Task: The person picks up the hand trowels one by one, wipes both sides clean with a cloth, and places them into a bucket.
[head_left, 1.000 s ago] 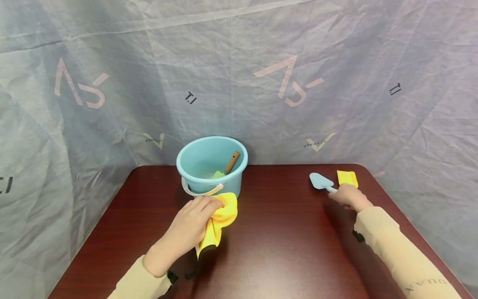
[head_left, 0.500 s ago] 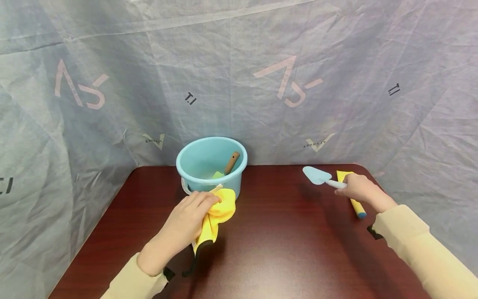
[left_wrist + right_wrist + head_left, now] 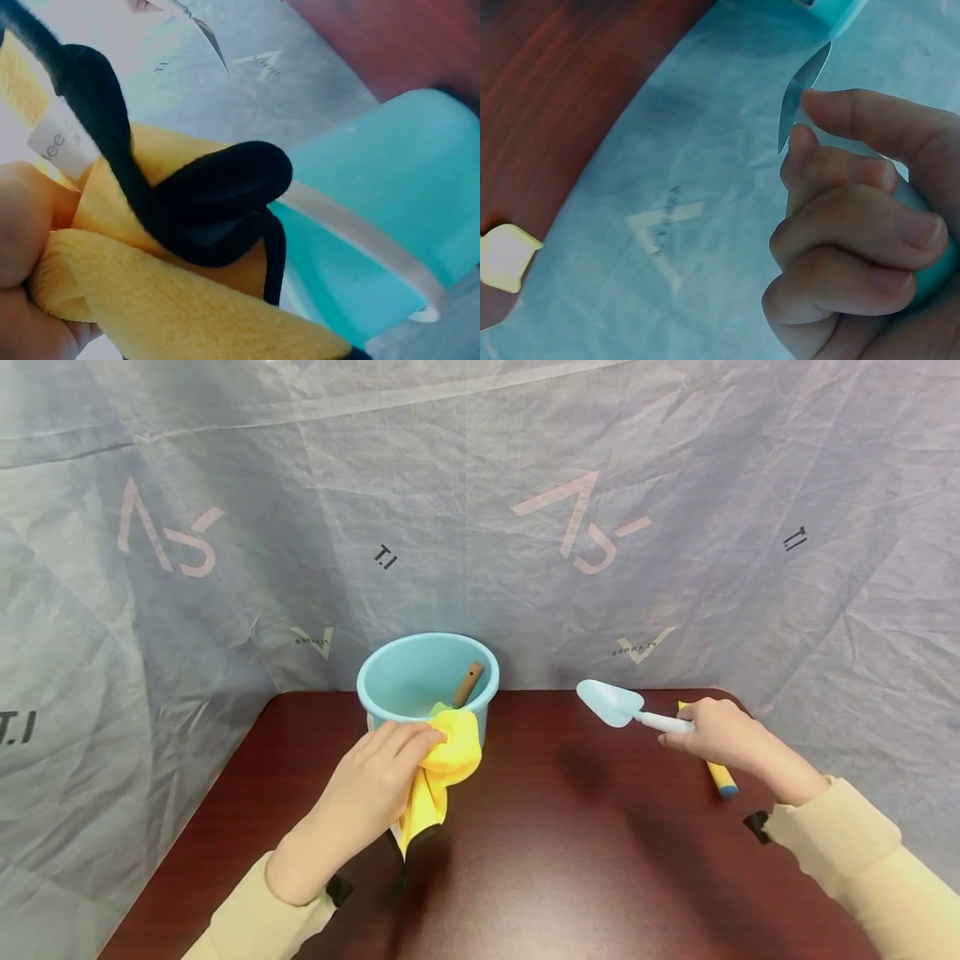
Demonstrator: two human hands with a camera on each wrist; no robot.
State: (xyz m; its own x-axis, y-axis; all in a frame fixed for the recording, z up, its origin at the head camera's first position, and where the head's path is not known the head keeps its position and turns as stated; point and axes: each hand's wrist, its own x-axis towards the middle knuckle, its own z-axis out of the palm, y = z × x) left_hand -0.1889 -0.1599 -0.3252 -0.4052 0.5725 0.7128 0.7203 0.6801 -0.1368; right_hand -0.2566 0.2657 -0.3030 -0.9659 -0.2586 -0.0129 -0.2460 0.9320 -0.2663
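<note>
- The left hand [image 3: 378,781] holds a yellow cloth [image 3: 453,747], its fingers bent over the fabric; folds bulge out on the hand's inner side and a corner hangs below it.
- Black trim [image 3: 225,180] loops along the cloth's edge in front of that hand's fingers, and a white label [image 3: 64,142] shows close to them.
- Just beyond the left hand stands a light blue bucket [image 3: 405,675], upright; the cloth overlaps its near side in the head view, and whether the two touch cannot be told.
- Inside the bucket, ahead of the left hand, a brown handle [image 3: 469,683] leans against the wall, with something green [image 3: 442,708] near its lower end.
- The bucket's pale carrying handle [image 3: 367,240] shows past the cloth from the left wrist.
- The right hand [image 3: 723,735] grips a pale blue trowel [image 3: 611,702] by its handle, fingers curled round it; the blade extends from the hand toward the bucket's side, raised above the dark red table [image 3: 547,868].
- Beneath the right hand, partly hidden by it, lies a yellow object with a blue end [image 3: 722,777].
- Beyond both hands hangs a grey printed sheet [image 3: 465,527].
</note>
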